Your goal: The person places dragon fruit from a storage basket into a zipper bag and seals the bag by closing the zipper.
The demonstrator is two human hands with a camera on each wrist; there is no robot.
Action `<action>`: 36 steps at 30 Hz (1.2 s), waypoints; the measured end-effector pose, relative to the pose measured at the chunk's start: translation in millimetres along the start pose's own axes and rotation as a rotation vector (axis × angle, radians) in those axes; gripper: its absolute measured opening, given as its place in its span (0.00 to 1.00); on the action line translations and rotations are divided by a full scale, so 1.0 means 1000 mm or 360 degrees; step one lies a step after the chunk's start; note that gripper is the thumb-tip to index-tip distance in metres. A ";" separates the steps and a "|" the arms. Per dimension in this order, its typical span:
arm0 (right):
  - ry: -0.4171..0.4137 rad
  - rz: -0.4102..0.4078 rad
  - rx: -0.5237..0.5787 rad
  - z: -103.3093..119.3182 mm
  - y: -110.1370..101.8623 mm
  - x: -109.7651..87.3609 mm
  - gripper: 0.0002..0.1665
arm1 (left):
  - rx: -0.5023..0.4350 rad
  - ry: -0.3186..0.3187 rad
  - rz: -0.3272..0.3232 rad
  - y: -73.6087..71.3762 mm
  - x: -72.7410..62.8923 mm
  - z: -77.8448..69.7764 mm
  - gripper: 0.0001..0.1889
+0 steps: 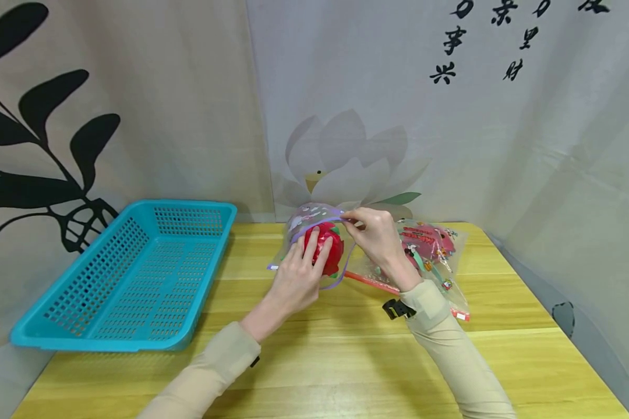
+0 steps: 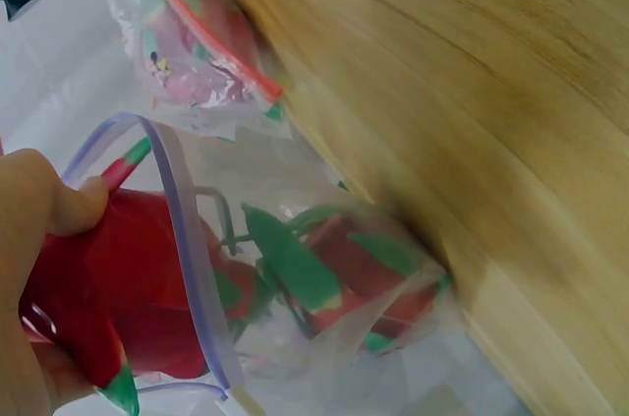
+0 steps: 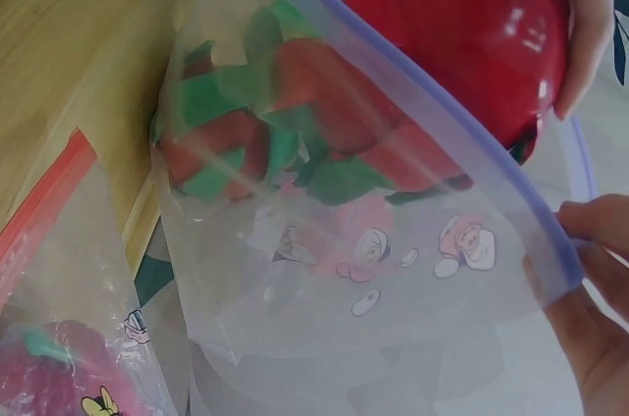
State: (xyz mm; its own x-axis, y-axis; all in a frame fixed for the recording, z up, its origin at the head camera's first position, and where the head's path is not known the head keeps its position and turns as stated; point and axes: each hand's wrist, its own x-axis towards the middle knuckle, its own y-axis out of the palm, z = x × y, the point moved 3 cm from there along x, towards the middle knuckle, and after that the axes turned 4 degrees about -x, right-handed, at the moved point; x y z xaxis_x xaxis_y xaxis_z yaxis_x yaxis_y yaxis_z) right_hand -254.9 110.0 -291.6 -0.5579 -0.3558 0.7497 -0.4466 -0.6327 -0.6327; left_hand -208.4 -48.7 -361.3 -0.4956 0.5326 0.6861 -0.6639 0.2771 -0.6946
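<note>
My left hand [image 1: 293, 282] grips a shiny red model dragon fruit [image 2: 128, 259] with green-tipped scales, its fingers spread over it. The fruit sits at the open mouth of a clear zip bag [image 3: 295, 308] with a purple rim and cartoon prints. Between thumb and fingers, my right hand [image 1: 378, 237] pinches that purple rim [image 3: 472, 126] and holds the mouth apart. Inside the bag lie more red and green pieces [image 2: 305, 264], blurred by the plastic. The fruit's far side is partly hidden by the left hand and the rim.
To the right, partly behind my right forearm, a second clear bag [image 1: 453, 273] with a red zip strip holds pinkish-red fruit shapes. On the left stands a blue perforated plastic basket [image 1: 180, 205]. All rest on a wooden table [image 1: 335, 361] against a printed curtain [image 1: 188, 116].
</note>
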 end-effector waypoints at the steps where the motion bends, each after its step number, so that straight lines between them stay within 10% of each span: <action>1: -0.0003 -0.0003 0.0007 0.000 0.000 0.000 0.05 | 0.0015 0.0018 0.0019 0.001 0.000 0.000 0.41; 36: 0.0096 -0.0108 0.0065 -0.004 0.004 0.004 0.04 | 0.0465 0.0784 0.0154 0.026 -0.006 0.004 0.23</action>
State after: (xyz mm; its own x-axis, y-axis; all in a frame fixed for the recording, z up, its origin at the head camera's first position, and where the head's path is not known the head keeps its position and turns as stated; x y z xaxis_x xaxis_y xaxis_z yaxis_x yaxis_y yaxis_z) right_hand -261.9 108.9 -292.6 -0.5688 -0.2699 0.7769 -0.4565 -0.6821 -0.5712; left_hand -225.0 -47.5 -382.3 -0.2891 0.8731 0.3926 -0.7904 0.0137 -0.6125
